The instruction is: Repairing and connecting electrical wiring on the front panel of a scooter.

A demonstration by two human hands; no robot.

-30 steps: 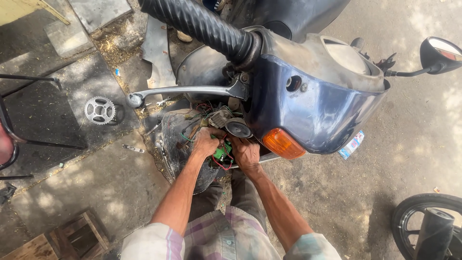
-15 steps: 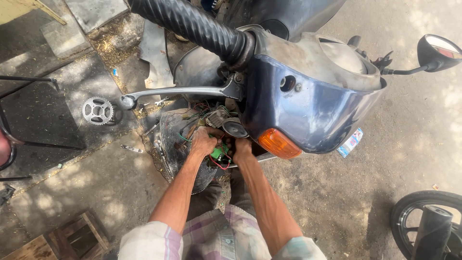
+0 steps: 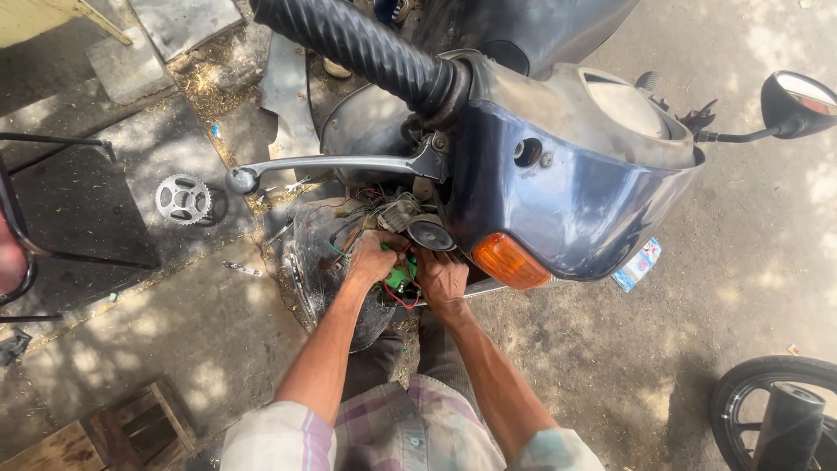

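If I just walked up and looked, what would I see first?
First the big dark blue scooter front filling the upper middle, with its orange turn light and the ribbed black handlebar grip above. Just below it, the left hand and right hand are close together on a small green part among tangled wires. Off to the left, a silver toothed sprocket lies on the ground.

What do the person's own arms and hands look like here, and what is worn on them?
Both hands, the left hand and the right hand, are bare, with no gloves. The forearms are bare too. Short sleeves of a pale checked shirt with pink-purple and greenish stripes end near the elbows. No watch or rings can be made out.
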